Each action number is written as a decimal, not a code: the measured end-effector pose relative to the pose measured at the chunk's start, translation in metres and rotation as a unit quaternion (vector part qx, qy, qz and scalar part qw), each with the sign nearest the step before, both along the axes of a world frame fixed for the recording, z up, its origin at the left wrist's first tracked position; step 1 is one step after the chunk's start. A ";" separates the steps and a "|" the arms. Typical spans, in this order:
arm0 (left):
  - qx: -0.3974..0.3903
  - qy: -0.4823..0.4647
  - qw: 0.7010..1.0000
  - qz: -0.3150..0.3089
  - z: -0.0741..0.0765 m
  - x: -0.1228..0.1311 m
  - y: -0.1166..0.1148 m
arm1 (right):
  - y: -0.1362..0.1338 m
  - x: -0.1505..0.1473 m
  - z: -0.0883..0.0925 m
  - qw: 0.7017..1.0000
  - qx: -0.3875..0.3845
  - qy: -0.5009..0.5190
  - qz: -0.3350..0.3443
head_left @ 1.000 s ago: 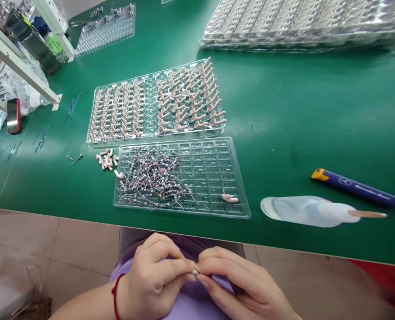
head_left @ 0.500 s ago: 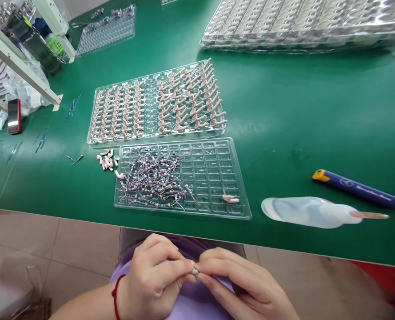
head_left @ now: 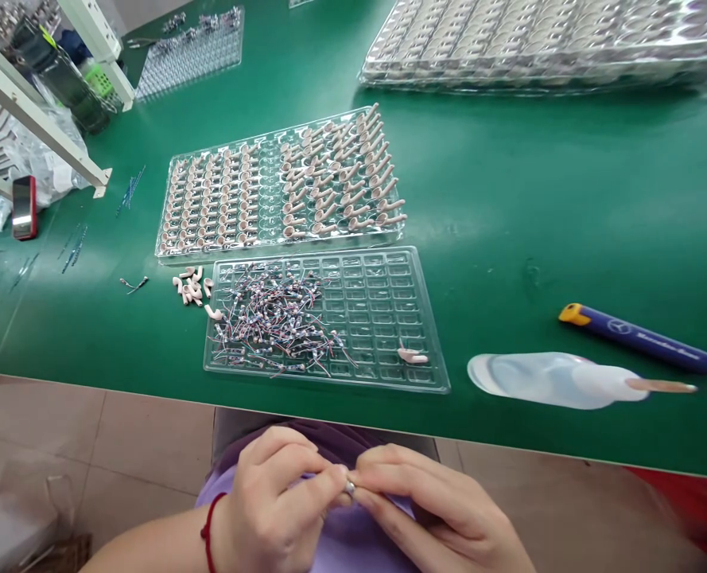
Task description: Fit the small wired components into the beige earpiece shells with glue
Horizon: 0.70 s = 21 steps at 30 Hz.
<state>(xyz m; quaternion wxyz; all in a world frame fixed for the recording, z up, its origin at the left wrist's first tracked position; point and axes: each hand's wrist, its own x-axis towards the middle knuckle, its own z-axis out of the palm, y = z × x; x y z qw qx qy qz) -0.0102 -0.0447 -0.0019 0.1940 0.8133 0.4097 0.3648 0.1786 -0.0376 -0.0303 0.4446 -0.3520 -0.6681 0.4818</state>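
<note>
Above my lap, in front of the table edge, my left hand (head_left: 285, 497) and my right hand (head_left: 430, 501) meet fingertip to fingertip. Between them they pinch a small silvery round part (head_left: 349, 488); the fingers cover most of it, so its kind does not show. Nearest on the table is a clear tray (head_left: 370, 318) with a heap of tiny wired components (head_left: 278, 314) in its left half. A pinkish earphone shell (head_left: 413, 356) lies in that tray's lower right. Loose pinkish shells (head_left: 192, 286) are piled left of the tray.
Behind is a second clear tray (head_left: 268, 195) with rows of pinkish shells. To the right lie a white squeeze bottle (head_left: 544, 380) and a blue, yellow-ended cutter (head_left: 639, 338). Stacked trays (head_left: 508, 72) stand at the back right. A red phone (head_left: 25, 208) lies by the metal frame (head_left: 48, 119).
My left hand's fingers have shifted slightly around the small silvery part. My right hand stays almost still, and the things on the table have not moved.
</note>
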 end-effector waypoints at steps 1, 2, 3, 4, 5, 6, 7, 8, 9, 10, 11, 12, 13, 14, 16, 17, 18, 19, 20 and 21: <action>0.006 0.004 1.000 0.000 -0.001 -0.001 -0.001 | 0.000 0.000 -0.001 1.000 -0.001 0.001 -0.001; 0.012 0.010 1.000 0.000 -0.002 -0.001 -0.002 | -0.001 0.000 -0.001 1.000 -0.004 0.002 -0.001; 0.017 0.016 1.000 0.000 -0.003 -0.002 -0.002 | -0.001 0.000 -0.002 1.000 -0.006 0.004 -0.001; 0.021 0.020 1.000 -0.001 -0.004 -0.002 -0.003 | 0.000 -0.001 -0.002 1.000 -0.009 0.005 0.000; 0.021 0.023 1.000 -0.002 -0.005 -0.003 -0.003 | 0.000 -0.001 -0.002 1.000 -0.011 0.006 0.001; 0.019 0.021 1.000 -0.003 -0.005 -0.003 -0.004 | 0.001 -0.002 -0.002 1.000 -0.013 0.007 -0.001; 0.014 0.016 1.000 -0.004 -0.006 -0.003 -0.004 | 0.001 -0.002 -0.002 1.000 -0.014 0.010 -0.003; 0.007 0.010 1.000 -0.004 -0.007 -0.003 -0.004 | 0.001 -0.003 -0.002 1.000 -0.016 0.012 -0.005; 0.001 0.005 1.000 -0.002 -0.007 -0.002 -0.004 | 0.002 -0.003 -0.002 1.000 -0.018 0.014 -0.006; -0.003 0.001 1.000 0.000 -0.007 -0.002 -0.004 | 0.002 -0.003 -0.002 1.000 -0.020 0.016 -0.005; -0.006 0.000 1.000 0.002 -0.007 -0.001 -0.004 | 0.002 -0.004 -0.002 1.000 -0.021 0.017 -0.003; -0.007 0.000 1.000 0.004 -0.007 -0.001 -0.003 | 0.003 -0.004 -0.002 1.000 -0.020 0.017 0.001; -0.007 0.001 1.000 0.005 -0.007 -0.001 -0.003 | 0.003 -0.003 -0.002 1.000 -0.019 0.017 0.006; -0.007 0.003 1.000 0.005 -0.006 0.000 -0.003 | 0.004 -0.003 -0.002 1.000 -0.017 0.015 0.011; -0.008 0.007 1.000 0.001 -0.005 0.000 -0.003 | 0.005 -0.003 0.000 1.000 -0.009 0.006 0.019; -0.008 0.011 1.000 -0.002 -0.004 0.000 -0.002 | 0.006 -0.002 0.001 1.000 -0.005 0.001 0.022; -0.007 0.014 1.000 -0.004 -0.003 0.001 -0.002 | 0.006 -0.002 0.002 1.000 -0.001 -0.005 0.024; -0.007 0.017 1.000 -0.006 -0.002 0.001 -0.002 | 0.007 -0.002 0.003 1.000 0.003 -0.008 0.024; -0.008 0.017 1.000 -0.007 -0.001 0.001 -0.001 | 0.007 -0.002 0.003 1.000 0.007 -0.009 0.022; -0.011 0.017 1.000 -0.006 -0.001 0.001 -0.001 | 0.007 -0.002 0.004 1.000 0.009 -0.009 0.018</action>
